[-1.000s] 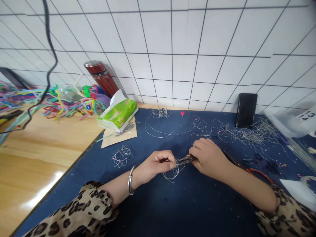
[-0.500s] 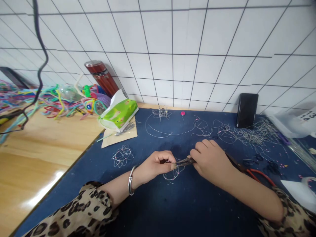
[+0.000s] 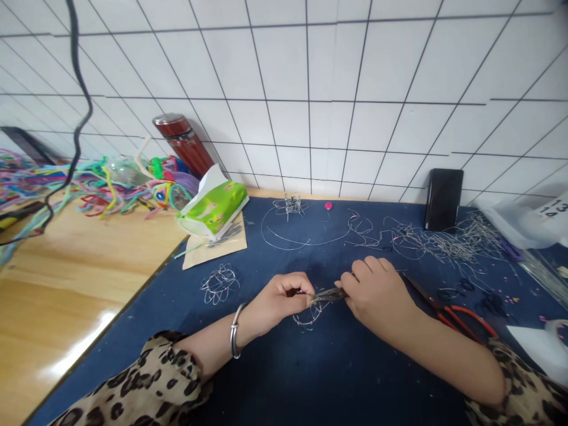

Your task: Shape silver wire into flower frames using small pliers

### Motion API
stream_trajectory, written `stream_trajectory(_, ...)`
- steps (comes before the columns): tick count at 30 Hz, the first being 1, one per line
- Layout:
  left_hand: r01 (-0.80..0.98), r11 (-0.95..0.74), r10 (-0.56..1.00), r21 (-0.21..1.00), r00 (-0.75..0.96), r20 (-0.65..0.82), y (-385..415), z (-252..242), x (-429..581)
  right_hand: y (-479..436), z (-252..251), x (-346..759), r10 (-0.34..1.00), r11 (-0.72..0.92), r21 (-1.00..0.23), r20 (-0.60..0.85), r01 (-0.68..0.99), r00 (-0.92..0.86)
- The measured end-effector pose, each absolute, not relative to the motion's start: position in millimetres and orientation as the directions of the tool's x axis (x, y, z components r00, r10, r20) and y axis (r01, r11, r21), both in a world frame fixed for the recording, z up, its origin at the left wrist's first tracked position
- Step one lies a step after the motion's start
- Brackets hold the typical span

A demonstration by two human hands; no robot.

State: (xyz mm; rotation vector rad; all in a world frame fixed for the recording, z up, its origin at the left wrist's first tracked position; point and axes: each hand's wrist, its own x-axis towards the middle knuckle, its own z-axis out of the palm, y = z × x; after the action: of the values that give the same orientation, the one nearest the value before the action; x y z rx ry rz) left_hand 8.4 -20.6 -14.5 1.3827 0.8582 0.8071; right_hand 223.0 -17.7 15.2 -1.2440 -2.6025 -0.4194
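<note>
While the left hand [image 3: 284, 296] pinches a beaded wire flower [image 3: 307, 313] in closed fingers near the middle of the blue mat [image 3: 310, 378], the right hand [image 3: 381, 293] is curled tight around small pliers [image 3: 327, 294] — their tips meet the wire at the left fingertips. Another wire flower [image 3: 219, 283] lies near the mat's left edge, red-handled cutters [image 3: 461, 315] on its right side — a tissue pack [image 3: 215, 207] sits at its far left corner.
</note>
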Motion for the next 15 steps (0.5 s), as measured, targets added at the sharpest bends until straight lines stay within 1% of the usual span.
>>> stream_trajectory(7,0.005,0.047,0.882,0.999,0.47,-0.044,-20.6,-14.8,8.5,-13.4,9.9,224.6,0.716,0.604,0.132,0.342,0.786,-0.608)
stream_trajectory(10,0.006,0.06,0.883,0.998,0.466,-0.056,-21.4,-13.9,9.0,-11.3,5.7,225.4,0.734,0.612,0.089,0.306,0.786,-0.606)
stream_trajectory(15,-0.035,0.102,0.892,0.994,0.445,-0.076,-22.8,-11.6,11.1,-9.4,-3.1,225.7,0.785,0.595,0.018,0.205,0.804,-0.585)
